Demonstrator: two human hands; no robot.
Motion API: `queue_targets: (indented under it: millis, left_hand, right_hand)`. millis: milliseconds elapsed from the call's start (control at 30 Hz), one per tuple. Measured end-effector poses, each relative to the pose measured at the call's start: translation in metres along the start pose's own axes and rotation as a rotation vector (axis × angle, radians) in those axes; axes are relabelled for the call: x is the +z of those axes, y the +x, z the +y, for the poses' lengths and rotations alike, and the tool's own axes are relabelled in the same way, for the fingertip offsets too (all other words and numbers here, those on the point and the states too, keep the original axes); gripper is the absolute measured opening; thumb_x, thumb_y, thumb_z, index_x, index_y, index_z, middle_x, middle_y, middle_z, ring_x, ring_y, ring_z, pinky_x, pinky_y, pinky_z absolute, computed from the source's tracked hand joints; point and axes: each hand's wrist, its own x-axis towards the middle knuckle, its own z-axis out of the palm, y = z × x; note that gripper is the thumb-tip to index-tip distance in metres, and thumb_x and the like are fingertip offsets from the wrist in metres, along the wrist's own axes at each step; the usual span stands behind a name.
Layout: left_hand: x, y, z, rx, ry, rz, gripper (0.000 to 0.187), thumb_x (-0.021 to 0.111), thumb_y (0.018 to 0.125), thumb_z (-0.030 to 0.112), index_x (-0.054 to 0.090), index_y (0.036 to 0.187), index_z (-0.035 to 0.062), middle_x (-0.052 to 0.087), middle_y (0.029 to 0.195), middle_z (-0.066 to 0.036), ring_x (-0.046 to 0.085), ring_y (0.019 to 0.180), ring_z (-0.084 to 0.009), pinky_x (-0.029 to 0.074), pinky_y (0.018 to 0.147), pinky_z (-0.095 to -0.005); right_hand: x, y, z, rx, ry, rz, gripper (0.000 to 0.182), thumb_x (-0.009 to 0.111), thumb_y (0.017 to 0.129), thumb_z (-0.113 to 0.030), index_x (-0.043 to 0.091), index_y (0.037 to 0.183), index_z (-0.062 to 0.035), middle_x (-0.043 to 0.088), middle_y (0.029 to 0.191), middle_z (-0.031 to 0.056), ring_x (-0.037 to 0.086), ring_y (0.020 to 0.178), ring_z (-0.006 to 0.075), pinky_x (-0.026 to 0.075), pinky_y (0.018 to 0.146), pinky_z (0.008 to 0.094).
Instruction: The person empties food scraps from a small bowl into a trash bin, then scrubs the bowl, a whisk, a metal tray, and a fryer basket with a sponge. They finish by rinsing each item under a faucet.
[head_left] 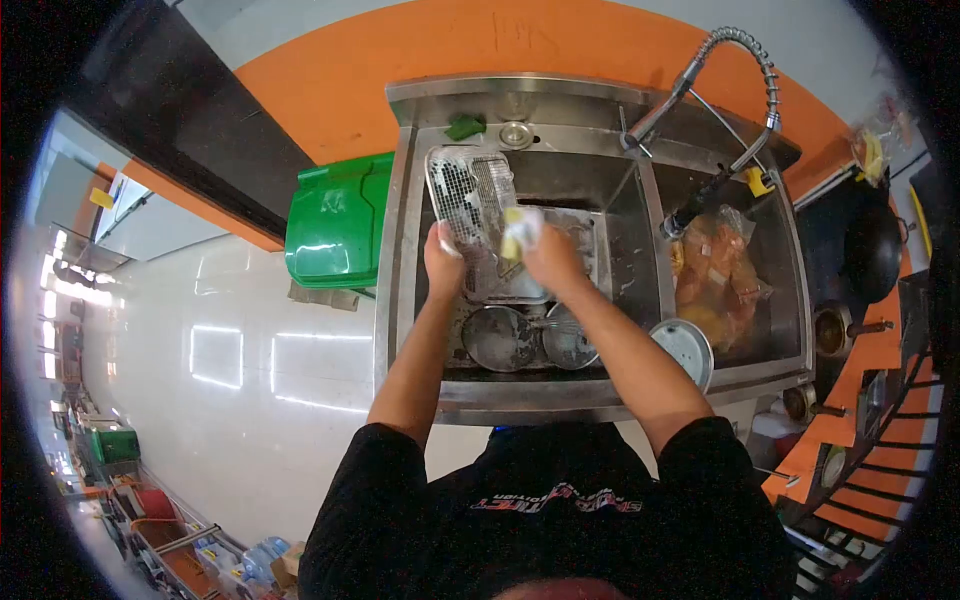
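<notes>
"Black shirt (560,500) nearest the camera, lettering across it, and two bare forearms reaching over the sink. What's the left hand (443,262) doing?"

"Gripping the side edge of a metal mesh rack (463,200), with something white, like foam, by the thumb. The rack is tilted in the left basin (625,285)."

"And the right hand (555,262)?"

"Closed round a yellow-and-white sponge (519,228), over the rack's right side. It's blurred, so I can't tell whether they touch."

"What sits below?"

"Two round metal vessels (500,338) side by side, near the basin's front wall. A round metal lid or pan (682,352) is by the right forearm."

"And the right basin (785,290)?"

"Plastic bags (715,270) with orange-toned contents, under the spring-hose faucet (770,85)."
</notes>
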Motion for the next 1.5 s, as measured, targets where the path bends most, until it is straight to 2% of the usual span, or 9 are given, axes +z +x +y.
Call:
queue_targets:
  millis: [233, 333, 433, 633, 700, 933, 1033, 1167, 1500]
  left_hand:
    - [0.0, 0.007, 0.01, -0.085, -0.436, 0.212, 0.038, 0.038, 0.105, 0.036, 0.054, 0.095, 0.0034, 0.053, 0.07, 0.0, 0.049, 0.054, -0.0102, 0.04, 0.049, -0.0273]
    - [-0.007, 0.002, -0.004, -0.184, -0.105, 0.14, 0.041, 0.036, 0.105, 0.041, 0.054, 0.103, 0.0044, 0.055, 0.076, -0.001, 0.052, 0.061, -0.0109, 0.043, 0.053, -0.027]
    - [0.011, -0.007, 0.005, -0.18, -0.185, 0.17, 0.039, 0.038, 0.105, 0.039, 0.054, 0.094, 0.0045, 0.05, 0.068, 0.0, 0.048, 0.054, -0.0108, 0.039, 0.048, -0.0274]
    - [0.004, -0.003, 0.012, -0.015, -0.14, 0.307, 0.046, 0.035, 0.105, 0.043, 0.055, 0.092, 0.0033, 0.051, 0.069, 0.0, 0.047, 0.055, -0.01, 0.039, 0.05, -0.0255]
    - [0.002, -0.016, 0.013, -0.137, -0.103, 0.186, 0.046, 0.035, 0.105, 0.043, 0.055, 0.092, 0.003, 0.051, 0.069, 0.0, 0.047, 0.055, -0.01, 0.039, 0.05, -0.0259]
    - [-0.006, -0.018, -0.014, -0.125, -0.015, -0.014, 0.048, 0.035, 0.105, 0.039, 0.058, 0.087, 0.0011, 0.053, 0.067, 0.0, 0.047, 0.054, -0.0098, 0.037, 0.051, -0.0267]
    - [0.02, -0.031, -0.028, 0.217, 0.046, -0.02, 0.044, 0.038, 0.105, 0.036, 0.056, 0.082, 0.0031, 0.048, 0.066, 0.002, 0.044, 0.057, -0.0091, 0.036, 0.054, -0.0297]
    - [0.005, -0.039, 0.026, -0.151, 0.014, -0.092, 0.046, 0.037, 0.105, 0.039, 0.053, 0.08, 0.0044, 0.046, 0.069, 0.002, 0.041, 0.065, -0.0096, 0.034, 0.059, -0.0291]
    - [0.0, -0.024, 0.02, 0.065, -0.097, -0.112, 0.049, 0.035, 0.106, 0.038, 0.054, 0.079, 0.0018, 0.05, 0.069, 0.0, 0.043, 0.066, -0.0111, 0.039, 0.062, -0.0314]
  right_hand:
    - [0.015, -0.02, 0.093, 0.033, -0.385, -0.297, 0.024, 0.058, 0.088, -0.025, 0.059, 0.097, -0.0034, 0.067, 0.08, 0.0202, 0.066, 0.074, 0.0403, 0.053, 0.066, 0.0503]
    - [-0.012, -0.012, 0.029, 0.217, -0.184, -0.098, 0.026, 0.059, 0.087, -0.028, 0.059, 0.105, -0.0087, 0.068, 0.087, 0.019, 0.068, 0.08, 0.0357, 0.055, 0.07, 0.0481]
    - [-0.006, -0.008, -0.002, -0.18, -0.348, -0.267, 0.023, 0.06, 0.088, -0.029, 0.06, 0.104, -0.0126, 0.068, 0.081, 0.0174, 0.068, 0.074, 0.035, 0.053, 0.067, 0.0513]
    - [-0.008, -0.004, 0.079, 0.116, -0.216, 0.019, 0.024, 0.058, 0.091, -0.031, 0.057, 0.097, -0.0076, 0.067, 0.077, 0.0162, 0.067, 0.064, 0.0336, 0.053, 0.058, 0.049]
    - [-0.034, -0.018, -0.008, 0.188, 0.002, -0.041, 0.026, 0.057, 0.091, -0.03, 0.058, 0.098, -0.0045, 0.067, 0.076, 0.0158, 0.067, 0.065, 0.0331, 0.053, 0.059, 0.0478]
    - [-0.022, 0.021, 0.0, 0.033, -0.018, 0.065, 0.032, 0.061, 0.086, -0.035, 0.063, 0.095, -0.0043, 0.066, 0.073, 0.0185, 0.066, 0.067, 0.0377, 0.053, 0.064, 0.0491]
    - [-0.025, 0.018, -0.043, -0.389, -0.247, -0.132, 0.04, 0.063, 0.079, -0.043, 0.065, 0.092, -0.0051, 0.067, 0.075, 0.0179, 0.067, 0.071, 0.0372, 0.052, 0.066, 0.0502]
    - [-0.044, 0.056, 0.017, -0.139, -0.147, 0.064, 0.034, 0.067, 0.077, -0.04, 0.067, 0.076, -0.0055, 0.067, 0.073, 0.02, 0.067, 0.067, 0.0371, 0.053, 0.06, 0.0454]
    - [-0.025, 0.04, 0.039, 0.011, -0.217, 0.125, 0.043, 0.068, 0.08, -0.041, 0.068, 0.103, -0.004, 0.07, 0.084, 0.0183, 0.069, 0.075, 0.0344, 0.054, 0.068, 0.0467]
